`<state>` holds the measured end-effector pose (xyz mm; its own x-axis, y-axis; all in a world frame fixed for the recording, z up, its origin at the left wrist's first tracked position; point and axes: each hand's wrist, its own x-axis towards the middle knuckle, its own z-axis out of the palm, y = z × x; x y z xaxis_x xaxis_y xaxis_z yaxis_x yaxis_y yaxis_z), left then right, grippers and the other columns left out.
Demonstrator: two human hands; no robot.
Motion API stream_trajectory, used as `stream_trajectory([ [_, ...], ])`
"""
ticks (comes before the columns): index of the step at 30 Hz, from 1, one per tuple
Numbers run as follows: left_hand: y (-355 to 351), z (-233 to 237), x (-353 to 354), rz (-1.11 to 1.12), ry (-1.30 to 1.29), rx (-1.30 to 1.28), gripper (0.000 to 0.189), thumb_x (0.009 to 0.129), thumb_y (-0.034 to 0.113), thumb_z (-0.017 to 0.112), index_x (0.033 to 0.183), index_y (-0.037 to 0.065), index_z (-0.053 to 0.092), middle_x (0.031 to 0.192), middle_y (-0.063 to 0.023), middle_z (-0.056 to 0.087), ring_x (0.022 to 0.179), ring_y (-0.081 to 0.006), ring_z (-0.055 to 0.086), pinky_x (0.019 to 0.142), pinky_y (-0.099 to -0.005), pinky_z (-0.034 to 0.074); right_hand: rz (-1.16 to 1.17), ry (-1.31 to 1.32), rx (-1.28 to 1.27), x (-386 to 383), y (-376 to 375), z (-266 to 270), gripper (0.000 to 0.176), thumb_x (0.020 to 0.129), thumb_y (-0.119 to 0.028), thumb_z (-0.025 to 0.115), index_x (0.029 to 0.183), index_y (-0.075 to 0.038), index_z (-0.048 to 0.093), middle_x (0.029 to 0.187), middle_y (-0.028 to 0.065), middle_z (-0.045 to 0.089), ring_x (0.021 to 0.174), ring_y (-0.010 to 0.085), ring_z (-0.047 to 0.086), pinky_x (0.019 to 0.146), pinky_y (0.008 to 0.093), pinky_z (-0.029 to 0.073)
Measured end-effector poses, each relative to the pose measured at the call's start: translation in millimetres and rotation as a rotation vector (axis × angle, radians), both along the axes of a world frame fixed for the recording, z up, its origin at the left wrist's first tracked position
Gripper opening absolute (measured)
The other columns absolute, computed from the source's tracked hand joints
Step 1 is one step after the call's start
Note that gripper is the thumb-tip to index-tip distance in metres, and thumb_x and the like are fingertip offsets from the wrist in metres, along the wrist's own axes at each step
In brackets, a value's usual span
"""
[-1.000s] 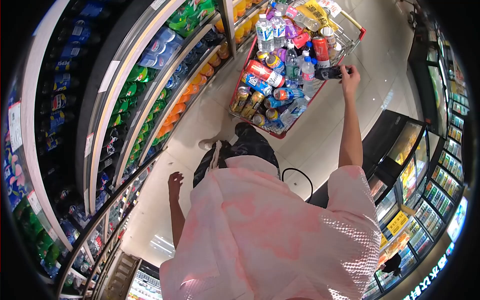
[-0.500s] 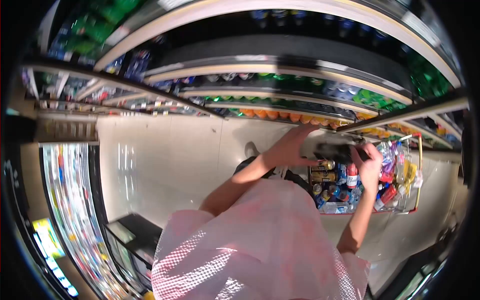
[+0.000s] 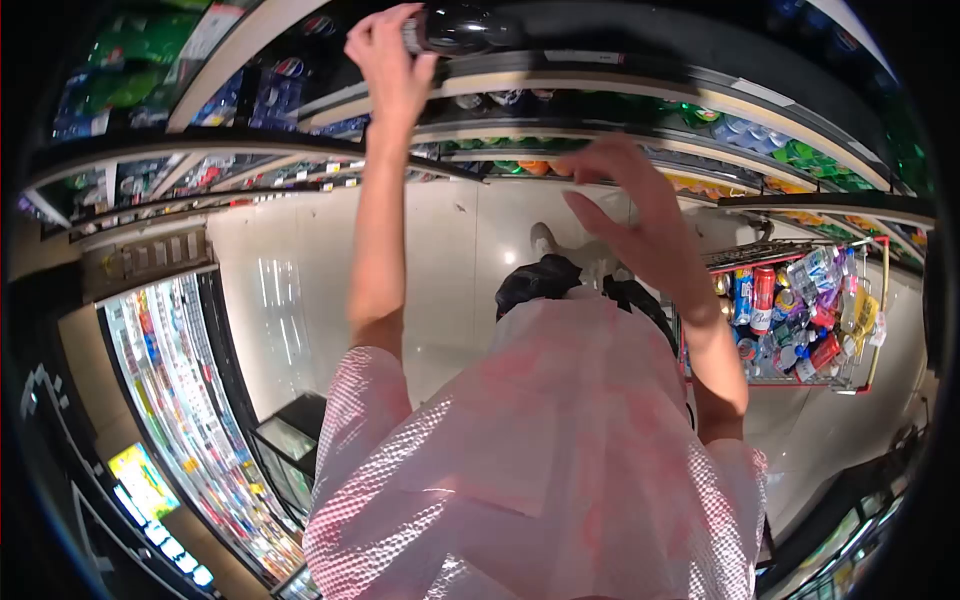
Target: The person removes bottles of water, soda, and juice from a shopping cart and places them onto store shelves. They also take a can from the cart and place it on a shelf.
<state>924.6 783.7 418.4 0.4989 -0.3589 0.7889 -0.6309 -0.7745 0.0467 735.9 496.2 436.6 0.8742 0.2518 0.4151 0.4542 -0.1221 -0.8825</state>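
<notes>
At the upper shelf (image 3: 640, 90), my left hand (image 3: 388, 50) is closed on one end of a dark soda bottle (image 3: 462, 32). The bottle appears sideways, its narrow end pointing right. My right hand (image 3: 640, 215) is in mid-air in front of the lower shelves, fingers apart and nothing in it. To the right of that forearm is a wire shopping cart (image 3: 884, 280) with a red handle. Inside the cart lie a red can (image 3: 763, 300), a blue can (image 3: 742, 295) and several bottles.
Green bottles (image 3: 150, 60) and blue-labelled bottles (image 3: 280, 90) fill the shelves on the left. Orange and green bottles (image 3: 815, 160) line the lower shelves. A lit display case (image 3: 190, 400) and a black-framed case (image 3: 290, 440) stand at the lower left. Pale tiled floor (image 3: 440, 250) lies between.
My left hand has reached up and left to the shelf and holds a dark bottle there. My right hand has left the cart, let go of a blurred dark object, and opened.
</notes>
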Motion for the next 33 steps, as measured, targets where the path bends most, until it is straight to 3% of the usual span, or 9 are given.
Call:
stream_trajectory([
  [2, 53, -25, 54, 0.239, 0.118, 0.147, 0.051, 0.073, 0.023, 0.083, 0.116, 0.003, 0.063, 0.107, -0.0199, 0.062, 0.098, -0.0407, 0.054, 0.092, -0.0517, 0.040, -0.060, 0.153, 0.045, -10, -9, -52, 0.027, 0.091, -0.002, 0.070, 0.117, -0.002, 0.065, 0.101, 0.0075, 0.061, 0.091, 0.0162, 0.062, 0.083, 0.0284, 0.049],
  [5, 38, -19, 117, -0.149, 0.479, -0.174, 0.036, 0.085, 0.024, 0.082, 0.109, 0.000, 0.069, 0.101, -0.0184, 0.071, 0.099, -0.0357, 0.066, 0.090, -0.0442, 0.049, -0.373, 0.446, 0.083, -54, -44, -130, 0.017, 0.096, -0.005, 0.065, 0.113, -0.001, 0.064, 0.099, 0.0041, 0.062, 0.091, 0.0115, 0.061, 0.084, 0.0270, 0.049],
  [6, 34, -15, 129, 0.119, 0.351, 0.073, 0.039, 0.093, 0.026, 0.073, 0.115, -0.005, 0.066, 0.124, -0.0226, 0.068, 0.119, -0.0379, 0.062, 0.110, -0.0442, 0.044, -0.466, 0.554, 0.134, -74, -56, -148, 0.016, 0.097, -0.004, 0.063, 0.112, -0.001, 0.064, 0.096, 0.0022, 0.062, 0.090, 0.0104, 0.061, 0.084, 0.0269, 0.050],
  [13, 123, -66, 288, 0.244, 0.331, 0.209, 0.046, 0.089, 0.028, 0.074, 0.125, 0.001, 0.065, 0.125, -0.0191, 0.068, 0.117, -0.0364, 0.063, 0.105, -0.0472, 0.047, -1.193, 0.760, 0.645, -244, -153, -302, 0.014, 0.096, -0.005, 0.057, 0.107, -0.003, 0.066, 0.082, 0.0004, 0.063, 0.073, 0.0106, 0.063, 0.064, 0.0274, 0.053],
  [17, 174, -84, 337, 0.280, 0.195, 0.401, 0.051, 0.086, 0.029, 0.074, 0.130, 0.004, 0.064, 0.126, -0.0171, 0.068, 0.117, -0.0355, 0.064, 0.103, -0.0490, 0.048, -1.440, 1.021, 0.662, -332, -197, -347, 0.012, 0.100, -0.015, 0.059, 0.108, -0.006, 0.061, 0.091, 0.0037, 0.064, 0.078, 0.0154, 0.065, 0.067, 0.0345, 0.057],
  [23, 218, -98, 381, 0.192, -0.359, 0.907, 0.060, 0.083, 0.031, 0.075, 0.138, 0.009, 0.062, 0.127, -0.0142, 0.068, 0.116, -0.0342, 0.065, 0.099, -0.0516, 0.050, -1.642, 1.024, 0.549, -404, -316, -401, 0.021, 0.094, -0.016, 0.061, 0.111, -0.005, 0.060, 0.092, 0.0071, 0.064, 0.079, 0.0190, 0.066, 0.061, 0.0369, 0.059],
  [27, 186, -83, 360, -0.105, -0.128, 0.747, 0.052, 0.088, 0.024, 0.069, 0.138, 0.007, 0.062, 0.123, -0.0146, 0.069, 0.111, -0.0325, 0.066, 0.097, -0.0432, 0.052, -1.891, 0.932, 0.151, -406, -427, -405, 0.029, 0.087, -0.014, 0.062, 0.112, 0.001, 0.062, 0.097, 0.0167, 0.069, 0.084, 0.0274, 0.070, 0.067, 0.0393, 0.059],
  [32, 123, -60, 291, -0.103, 0.270, 0.638, 0.046, 0.095, 0.019, 0.063, 0.140, 0.008, 0.061, 0.119, -0.0107, 0.070, 0.104, -0.0270, 0.067, 0.097, -0.0409, 0.053, -1.664, 0.711, -0.649, -389, -552, -431, 0.045, 0.088, -0.015, 0.058, 0.133, -0.013, 0.058, 0.111, 0.0241, 0.069, 0.097, 0.0388, 0.070, 0.087, 0.0504, 0.054],
  [33, 115, -60, 288, -0.093, 0.557, 0.399, 0.046, 0.097, 0.017, 0.059, 0.143, 0.008, 0.057, 0.128, -0.0121, 0.064, 0.112, -0.0267, 0.063, 0.099, -0.0408, 0.051, -1.527, 0.901, -0.677, -385, -564, -430, 0.049, 0.088, -0.015, 0.057, 0.137, -0.016, 0.056, 0.113, 0.0238, 0.069, 0.101, 0.0392, 0.069, 0.089, 0.0506, 0.054],
])
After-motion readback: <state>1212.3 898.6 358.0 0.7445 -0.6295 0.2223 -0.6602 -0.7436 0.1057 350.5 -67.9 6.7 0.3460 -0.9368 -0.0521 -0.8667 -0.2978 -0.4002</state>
